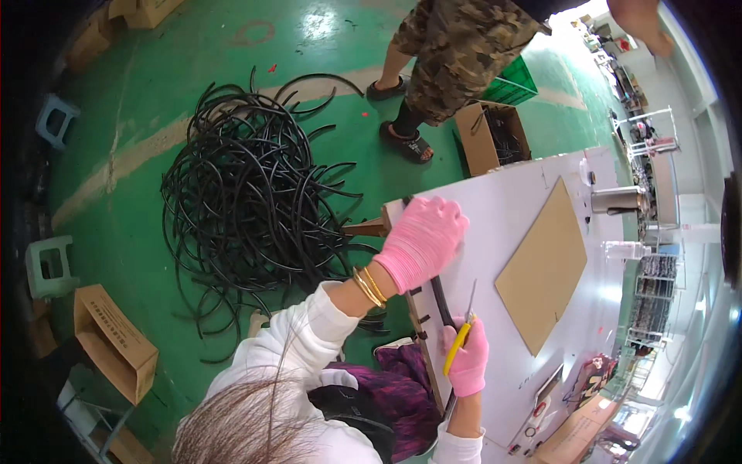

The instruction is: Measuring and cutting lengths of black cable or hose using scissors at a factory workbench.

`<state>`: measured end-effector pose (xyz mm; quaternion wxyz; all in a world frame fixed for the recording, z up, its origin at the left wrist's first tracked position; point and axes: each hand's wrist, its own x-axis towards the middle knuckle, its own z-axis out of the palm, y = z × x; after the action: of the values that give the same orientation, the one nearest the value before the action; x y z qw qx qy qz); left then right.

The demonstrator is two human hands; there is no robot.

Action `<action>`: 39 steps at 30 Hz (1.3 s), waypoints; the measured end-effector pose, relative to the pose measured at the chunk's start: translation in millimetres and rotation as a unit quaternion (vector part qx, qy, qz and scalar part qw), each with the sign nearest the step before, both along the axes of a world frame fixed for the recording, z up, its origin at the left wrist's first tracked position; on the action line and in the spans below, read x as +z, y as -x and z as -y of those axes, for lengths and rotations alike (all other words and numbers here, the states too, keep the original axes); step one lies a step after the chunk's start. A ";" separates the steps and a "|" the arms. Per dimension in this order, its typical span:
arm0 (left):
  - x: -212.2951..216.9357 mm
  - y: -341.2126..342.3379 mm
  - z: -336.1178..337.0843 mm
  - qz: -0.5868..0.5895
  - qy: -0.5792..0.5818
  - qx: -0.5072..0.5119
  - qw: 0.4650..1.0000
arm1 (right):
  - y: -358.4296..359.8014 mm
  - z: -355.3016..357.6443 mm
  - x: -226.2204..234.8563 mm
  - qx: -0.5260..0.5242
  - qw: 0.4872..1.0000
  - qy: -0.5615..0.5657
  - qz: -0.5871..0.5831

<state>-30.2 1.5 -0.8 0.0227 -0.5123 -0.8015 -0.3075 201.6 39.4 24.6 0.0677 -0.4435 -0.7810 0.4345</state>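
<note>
My left hand (423,238), in a pink knitted glove, is closed over a black rubber tube (441,300) at the near left side of the white table. From beneath this fist the tube runs toward my right hand (470,362), which wears the same kind of glove. My right fingers are wrapped around a yellow-handled knife (457,348), its thin metal blade pointing away from me. The blade lies just right of the tube; I cannot tell whether they touch. My right hand hides part of the tube.
A large heap of black tubes (247,182) covers the green floor left of the white table (479,232). A brown board (545,267) lies on the tabletop. Beyond stand a person in camouflage shorts (464,58) and an open carton (478,139). Stools (50,267) are at left.
</note>
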 end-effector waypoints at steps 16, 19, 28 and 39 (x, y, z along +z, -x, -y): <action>-14.6 18.6 -13.1 -0.109 0.118 -0.047 0.986 | -212.3 55.0 50.0 -0.145 0.977 0.139 -0.076; -18.7 21.6 -15.7 -0.178 0.175 -0.046 0.967 | -339.6 86.4 68.5 -0.192 0.947 0.237 -0.104; -30.1 32.6 -23.5 -0.194 0.149 -0.094 0.965 | -487.8 79.1 58.8 -0.233 0.966 0.089 0.072; -26.7 44.2 -25.2 -0.216 0.135 -0.146 0.956 | -485.8 50.1 30.3 -0.215 0.941 0.042 0.260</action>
<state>-74.3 26.7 -27.5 0.0804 -0.6765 -0.7278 -0.0785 687.4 -10.7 54.9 -0.0648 -0.7006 -0.6387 0.3116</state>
